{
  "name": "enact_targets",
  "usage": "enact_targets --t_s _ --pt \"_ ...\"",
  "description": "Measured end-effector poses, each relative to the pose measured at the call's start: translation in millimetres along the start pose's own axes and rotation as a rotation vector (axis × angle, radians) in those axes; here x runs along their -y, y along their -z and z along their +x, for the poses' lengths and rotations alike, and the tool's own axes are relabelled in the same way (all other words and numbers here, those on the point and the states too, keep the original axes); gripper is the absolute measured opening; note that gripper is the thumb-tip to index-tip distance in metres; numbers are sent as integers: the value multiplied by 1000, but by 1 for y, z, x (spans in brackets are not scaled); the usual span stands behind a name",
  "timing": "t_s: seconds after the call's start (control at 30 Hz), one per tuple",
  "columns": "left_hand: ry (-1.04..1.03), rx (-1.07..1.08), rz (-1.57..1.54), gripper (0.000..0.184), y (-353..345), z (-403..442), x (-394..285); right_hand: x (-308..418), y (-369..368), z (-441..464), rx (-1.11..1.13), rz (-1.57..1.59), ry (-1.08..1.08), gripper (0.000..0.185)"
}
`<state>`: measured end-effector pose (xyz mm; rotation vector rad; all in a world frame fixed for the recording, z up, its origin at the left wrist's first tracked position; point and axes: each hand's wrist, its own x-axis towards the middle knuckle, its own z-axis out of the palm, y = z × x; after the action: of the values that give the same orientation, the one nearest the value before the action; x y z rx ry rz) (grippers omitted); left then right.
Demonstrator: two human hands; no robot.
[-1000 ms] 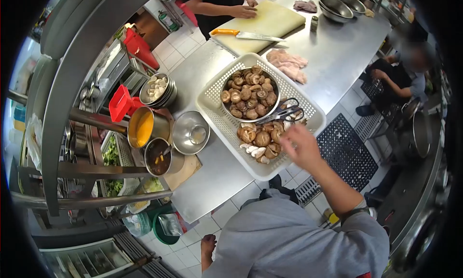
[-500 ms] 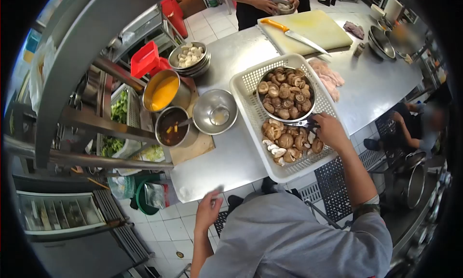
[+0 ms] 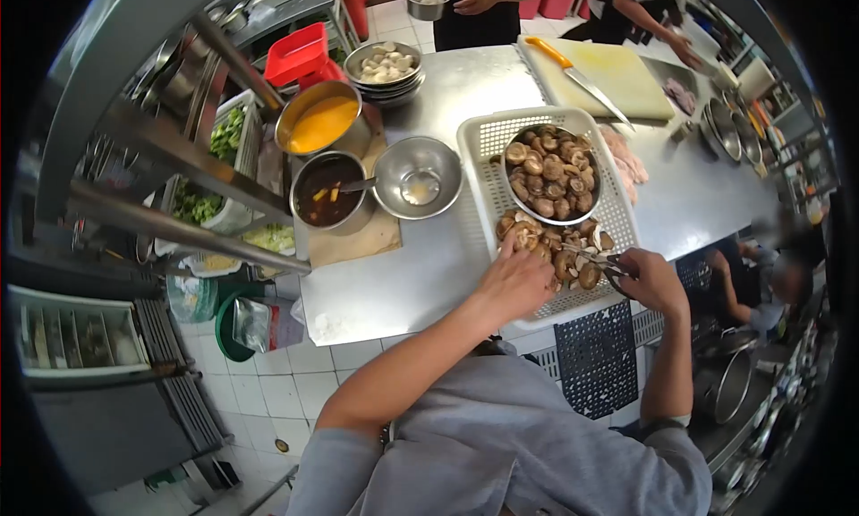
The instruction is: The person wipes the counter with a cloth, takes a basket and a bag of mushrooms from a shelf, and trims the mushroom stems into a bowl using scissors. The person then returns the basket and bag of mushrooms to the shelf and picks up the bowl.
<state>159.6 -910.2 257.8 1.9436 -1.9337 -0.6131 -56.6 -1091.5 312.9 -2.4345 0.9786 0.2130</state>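
Observation:
A white perforated basket point(image 3: 483, 149) holds a metal bowl of brown mushrooms point(image 3: 553, 172) and a pile of loose mushrooms point(image 3: 565, 264) in front of it. My right hand point(image 3: 656, 282) grips the scissors point(image 3: 610, 264) by the handles at the basket's right side, their blades over the pile. At the near left of the pile is my left hand point(image 3: 519, 279), its fingers closed at a mushroom; the palm side is hidden, so what it grips cannot be made out.
Left of the basket stand an empty-looking steel bowl point(image 3: 418, 178), a pot of orange liquid point(image 3: 323, 124) and a pot of dark liquid point(image 3: 329, 191). Behind lie a cutting board point(image 3: 608, 78) and an orange-handled knife point(image 3: 582, 80). Co-workers stand beyond the table.
My right hand has taken up the scissors and moved them over the loose mushrooms. My left hand has come from beside the table into the basket. A co-worker has lifted a small bowl.

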Motion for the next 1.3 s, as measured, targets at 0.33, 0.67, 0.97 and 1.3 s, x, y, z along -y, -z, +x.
enact_targets --t_s 0.33,0.67,0.97,1.3 --pt "254 -269 276 35 -21 14 30 -2 -36 -38 -304 254 -155 32" --pt "272 -399 396 50 -11 40 55 19 -64 -33 -344 460 -150 27" --pt "10 -150 48 48 -15 -54 -5 4 -93 -26 -539 747 -214 15" --pt "-3 -153 -55 31 2 -37 12 15 -135 0 -876 682 -96 27"
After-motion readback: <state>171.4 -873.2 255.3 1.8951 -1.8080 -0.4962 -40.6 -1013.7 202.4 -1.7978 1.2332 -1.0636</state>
